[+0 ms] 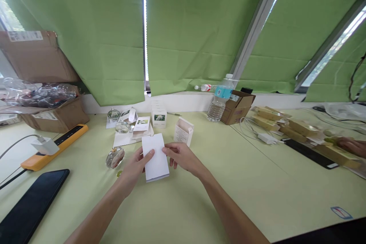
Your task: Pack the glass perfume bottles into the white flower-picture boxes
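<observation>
A folded white card (156, 160) is held up over the table between my two hands. My left hand (137, 166) grips its left edge, thumb on the front. On the opposite edge, my right hand (183, 157) pinches the card with thumb and fingers. Just behind stands an open white box (183, 131), its top flap up. To the left of my left hand sits a glass perfume bottle (115, 157), with a small yellow-green round piece (119, 174) near it. Farther back are a closed white box with a flower picture (159, 118) and more glass bottles (122, 126) among opened cartons (141, 125).
At left are a phone (34, 202), an orange power strip (60, 146) and a cardboard box (63, 114) with plastic. A water bottle (220, 99) and a brown carton (238, 106) stand behind. Gold boxes (303, 127) and another person's hand (353, 146) are at right.
</observation>
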`<state>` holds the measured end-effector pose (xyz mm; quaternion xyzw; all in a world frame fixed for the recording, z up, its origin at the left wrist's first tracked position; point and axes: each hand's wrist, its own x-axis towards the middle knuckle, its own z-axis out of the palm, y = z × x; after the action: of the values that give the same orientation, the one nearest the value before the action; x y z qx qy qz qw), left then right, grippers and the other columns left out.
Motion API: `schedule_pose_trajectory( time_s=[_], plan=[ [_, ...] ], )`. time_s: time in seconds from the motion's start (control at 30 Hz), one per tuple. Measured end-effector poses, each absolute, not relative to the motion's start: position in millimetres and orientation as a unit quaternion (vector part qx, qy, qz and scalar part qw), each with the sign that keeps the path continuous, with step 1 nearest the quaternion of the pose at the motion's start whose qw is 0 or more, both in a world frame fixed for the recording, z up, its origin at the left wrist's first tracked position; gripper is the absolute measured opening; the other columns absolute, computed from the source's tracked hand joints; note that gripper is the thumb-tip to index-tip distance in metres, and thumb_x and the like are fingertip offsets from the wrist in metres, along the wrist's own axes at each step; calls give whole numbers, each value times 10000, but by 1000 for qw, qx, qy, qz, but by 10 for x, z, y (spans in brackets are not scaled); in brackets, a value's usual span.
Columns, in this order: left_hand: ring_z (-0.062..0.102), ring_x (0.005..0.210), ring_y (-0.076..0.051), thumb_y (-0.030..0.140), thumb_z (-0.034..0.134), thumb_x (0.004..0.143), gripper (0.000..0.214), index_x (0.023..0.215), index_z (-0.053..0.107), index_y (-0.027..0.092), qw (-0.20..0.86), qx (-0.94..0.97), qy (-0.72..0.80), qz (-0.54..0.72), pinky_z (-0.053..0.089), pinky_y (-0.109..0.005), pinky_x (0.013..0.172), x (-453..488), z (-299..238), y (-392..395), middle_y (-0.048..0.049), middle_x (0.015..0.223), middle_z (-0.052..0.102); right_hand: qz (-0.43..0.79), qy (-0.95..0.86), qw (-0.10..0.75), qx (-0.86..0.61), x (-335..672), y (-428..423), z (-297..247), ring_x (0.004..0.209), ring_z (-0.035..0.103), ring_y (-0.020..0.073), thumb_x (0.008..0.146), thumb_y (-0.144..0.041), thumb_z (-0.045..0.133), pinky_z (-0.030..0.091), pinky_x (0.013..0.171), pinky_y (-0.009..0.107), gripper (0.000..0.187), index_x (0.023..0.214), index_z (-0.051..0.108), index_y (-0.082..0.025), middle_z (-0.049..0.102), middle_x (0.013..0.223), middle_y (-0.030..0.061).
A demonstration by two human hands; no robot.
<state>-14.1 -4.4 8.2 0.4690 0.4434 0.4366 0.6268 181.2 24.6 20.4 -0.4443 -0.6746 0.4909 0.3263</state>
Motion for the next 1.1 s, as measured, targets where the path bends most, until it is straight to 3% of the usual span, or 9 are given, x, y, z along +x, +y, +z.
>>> schedule_pose_trajectory(
  time_s=[0.13, 0.3, 0.5, 0.83, 1.1],
  plan=[
    [618, 1017, -264, 471, 604, 818, 485, 1219, 542, 205, 594, 513, 432, 444, 515, -354, 788, -144, 125, -48, -96, 1166, 647, 520, -678, 320, -410, 1844, 241, 223, 596, 568, 112, 784, -423, 640, 478, 496, 224, 332, 1010, 672, -182, 655, 832, 42],
    [630, 1005, -255, 419, 645, 789, 469, 1190, 553, 193, 512, 568, 443, 468, 515, -366, 830, -164, 125, 2, -88, 1168, 646, 512, -669, 345, -414, 1874, 261, 252, 715, 627, 155, 744, -343, 677, 532, 598, 276, 305, 999, 662, -175, 670, 956, 55],
    [597, 1079, -255, 388, 639, 783, 445, 1182, 572, 202, 437, 609, 456, 480, 476, -391, 936, -218, 23, 64, -76, 1189, 636, 465, -688, 340, -442, 1913, 282, 257, 774, 644, 179, 729, -283, 674, 528, 641, 287, 243, 936, 645, -161, 681, 959, 54],
    [640, 921, -275, 415, 609, 776, 350, 1096, 628, 273, 353, 659, 525, 407, 492, -386, 814, -183, 111, -37, -39, 1040, 693, 406, -728, 305, -461, 1906, 298, 201, 777, 620, 178, 717, -276, 672, 496, 621, 270, 279, 968, 640, -158, 679, 983, 60],
    [640, 917, -252, 408, 577, 812, 355, 1136, 601, 267, 357, 672, 519, 390, 508, -360, 780, -215, 64, 0, -39, 1105, 668, 411, -738, 294, -446, 1905, 272, 220, 779, 615, 176, 735, -277, 659, 490, 627, 265, 277, 990, 642, -169, 678, 950, 48]
  ],
)
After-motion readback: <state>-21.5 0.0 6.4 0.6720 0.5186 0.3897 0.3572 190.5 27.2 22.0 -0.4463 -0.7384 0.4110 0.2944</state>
